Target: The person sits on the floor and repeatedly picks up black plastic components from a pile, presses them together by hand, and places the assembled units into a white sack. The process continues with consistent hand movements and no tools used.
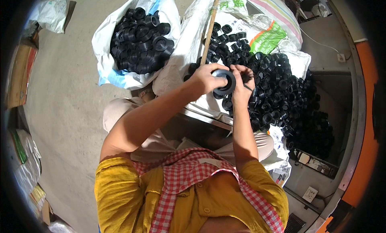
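My left hand (206, 78) grips a round black plastic cap (231, 84), its ring-shaped open side turned up and its thumb at the hollow. Close against the cap's right side is my right hand (241, 85), fingers curled. A thin dark strip (247, 88) sticks out by its palm; what it belongs to is hidden by the fingers. Beyond and to the right of my hands, a large heap of loose black caps (267, 88) lies over white sacking. At the far left of the heap, a white woven sack (103, 52) stands rolled open, full of larger-looking black caps (140, 42).
A wooden stick (210, 30) slants upward just behind my left hand. Cardboard (23, 72) and plastic bags (50, 14) line the left side. At right stand a grey metal frame (354, 124), an orange panel (364, 112) and a power socket (309, 194).
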A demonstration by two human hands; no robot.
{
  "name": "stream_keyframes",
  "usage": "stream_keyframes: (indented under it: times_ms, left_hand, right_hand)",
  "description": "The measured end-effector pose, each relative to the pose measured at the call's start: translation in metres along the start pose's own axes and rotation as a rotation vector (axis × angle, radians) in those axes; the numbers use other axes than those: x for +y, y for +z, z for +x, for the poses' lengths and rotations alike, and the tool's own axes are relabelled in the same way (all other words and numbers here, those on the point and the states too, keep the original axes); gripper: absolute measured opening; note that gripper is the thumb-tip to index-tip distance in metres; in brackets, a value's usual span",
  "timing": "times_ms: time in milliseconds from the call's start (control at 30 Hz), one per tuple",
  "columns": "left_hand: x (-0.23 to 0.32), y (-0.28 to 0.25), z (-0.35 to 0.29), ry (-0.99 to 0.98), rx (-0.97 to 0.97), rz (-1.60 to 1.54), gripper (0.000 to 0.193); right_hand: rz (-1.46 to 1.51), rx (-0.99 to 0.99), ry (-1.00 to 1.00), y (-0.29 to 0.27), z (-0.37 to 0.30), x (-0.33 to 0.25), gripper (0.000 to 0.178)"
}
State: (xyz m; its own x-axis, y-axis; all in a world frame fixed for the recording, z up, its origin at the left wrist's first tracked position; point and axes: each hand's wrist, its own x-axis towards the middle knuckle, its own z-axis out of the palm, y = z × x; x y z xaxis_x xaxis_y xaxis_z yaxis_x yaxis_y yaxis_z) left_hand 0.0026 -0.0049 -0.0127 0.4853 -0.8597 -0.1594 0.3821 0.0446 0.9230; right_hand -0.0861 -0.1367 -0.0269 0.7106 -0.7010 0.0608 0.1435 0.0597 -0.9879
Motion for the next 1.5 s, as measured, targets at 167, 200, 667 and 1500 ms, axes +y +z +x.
stream_keyframes:
  times_ms: [167, 200, 667, 1500]
  left_hand:
    - [-0.018, 0.003, -0.001, 0.766, 0.391, 1.479, 0.025]
    - [-0.016, 0.0, 0.002, 0.758, 0.416, 1.501, 0.021]
    - [0.068, -0.081, -0.01, 0.206, 0.879, 1.709, 0.089]
    - [-0.047, 0.008, 0.001, 0.178, -0.034, 0.774, 0.06]
  right_hand:
    - [-0.499, -0.119, 0.085, 0.023, 0.026, 0.034, 0.007]
    - [-0.484, -0.086, 0.053, 0.029, 0.033, 0.043, 0.005]
    - [-1.405, -0.381, 0.628, -0.067, 0.018, 0.188, 0.045]
    - [0.046, 0.125, 0.545, -0.041, -0.082, -0.016, 0.015]
